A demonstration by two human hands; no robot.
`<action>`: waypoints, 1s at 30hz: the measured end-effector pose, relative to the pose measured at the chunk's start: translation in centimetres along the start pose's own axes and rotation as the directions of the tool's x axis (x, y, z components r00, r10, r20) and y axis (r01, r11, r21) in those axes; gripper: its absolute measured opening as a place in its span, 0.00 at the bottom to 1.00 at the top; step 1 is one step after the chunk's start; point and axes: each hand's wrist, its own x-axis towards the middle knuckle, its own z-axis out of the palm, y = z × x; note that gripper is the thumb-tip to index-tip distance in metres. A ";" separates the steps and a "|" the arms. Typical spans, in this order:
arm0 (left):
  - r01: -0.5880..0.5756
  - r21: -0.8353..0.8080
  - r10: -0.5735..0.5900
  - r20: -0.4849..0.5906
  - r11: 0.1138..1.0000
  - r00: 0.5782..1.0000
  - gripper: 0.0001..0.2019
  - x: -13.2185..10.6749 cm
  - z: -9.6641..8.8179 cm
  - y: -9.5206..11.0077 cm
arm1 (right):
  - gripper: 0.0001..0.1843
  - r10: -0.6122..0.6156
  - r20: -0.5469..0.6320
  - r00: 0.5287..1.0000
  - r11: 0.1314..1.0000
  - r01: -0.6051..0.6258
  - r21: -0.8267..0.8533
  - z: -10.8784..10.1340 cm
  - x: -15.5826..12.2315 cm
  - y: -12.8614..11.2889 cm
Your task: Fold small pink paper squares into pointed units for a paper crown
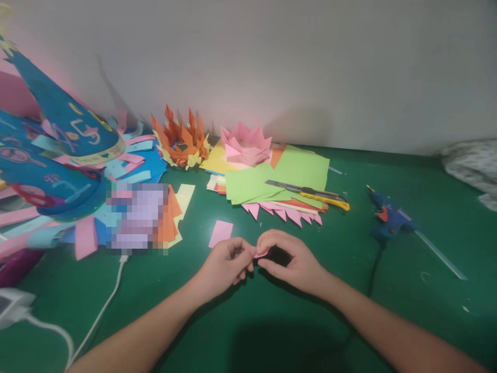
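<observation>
Between my two hands is a small piece of pink paper (262, 254), mostly covered by the fingers. My left hand (229, 261) pinches its left end with thumb and forefinger. On the other side, my right hand (291, 259) has its forefinger curled against the paper, with the thumb held lower and a gap between. Just behind my left hand a flat pink paper rectangle (221, 234) lies on the green table (202, 321). Beyond the hands, folded pink paper points (285, 211) stick out from under green paper sheets (248, 184).
A yellow utility knife (324, 198) lies on the green sheets. Behind stand a pink paper crown (246, 145) and an orange one (182, 137). Blue cone hats (66, 103) fill the left. A blue glue gun (394, 215) with its cord lies right. A white cable (104, 303) runs at left.
</observation>
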 end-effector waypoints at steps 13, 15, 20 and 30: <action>-0.008 -0.072 0.006 -0.029 0.997 1.000 0.15 0.0 0.2 -0.4 | 0.08 -0.147 -0.091 0.985 0.969 0.126 -0.211 -0.1 -0.2 0.4; -0.014 -0.061 0.012 -0.033 0.998 0.999 0.15 0.0 0.3 -0.5 | 0.08 -0.138 -0.097 0.986 0.969 0.114 -0.219 0.0 -0.2 0.4; -0.023 0.056 0.026 -0.057 0.998 0.998 0.12 -0.1 0.6 -1.0 | 0.08 -0.085 -0.116 0.990 0.979 0.061 -0.197 0.3 -0.1 0.4; -0.082 0.077 0.086 -0.047 0.994 0.995 0.13 -0.1 0.8 -0.7 | 0.09 0.093 -0.122 0.988 0.995 -0.095 -0.012 0.7 -0.1 -0.1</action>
